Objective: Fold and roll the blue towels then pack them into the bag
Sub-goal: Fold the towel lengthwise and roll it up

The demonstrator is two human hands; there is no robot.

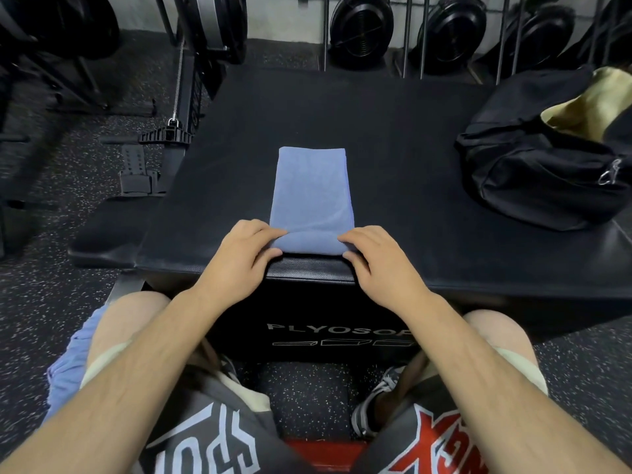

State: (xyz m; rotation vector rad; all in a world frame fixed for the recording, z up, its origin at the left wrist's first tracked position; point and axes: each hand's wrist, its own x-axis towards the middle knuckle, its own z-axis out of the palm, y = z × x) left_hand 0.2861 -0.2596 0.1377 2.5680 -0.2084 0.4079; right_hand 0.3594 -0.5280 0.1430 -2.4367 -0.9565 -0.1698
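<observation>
The blue towel (312, 196) was folded into a long narrow strip and lay flat on top of the black padded box (393, 186), running from the near edge toward the far side, roughly in the middle. Its near end was already curled up into a small roll right at the box's near edge.

Both hands were on that roll. The left hand (244, 249) had its fingers curled over the left end, thumb tucked against the near side, so it was gripping the rolled part. The right hand (374, 256) did the same on the right end, fingers bent over the top and pinching the roll. The two hands sat a bit apart, with the middle of the roll showing between them.

Over on the far right of the box top sat the black bag (540, 165), slumped on its side with its mouth open and a pale tan lining showing. It was well apart from the towel.

Another bunch of blue cloth (73, 367) lay draped by the person's left knee, near left. The box front had white lettering on it. Further back were black gym machines (455, 25) on a speckled rubber floor (68, 302).
</observation>
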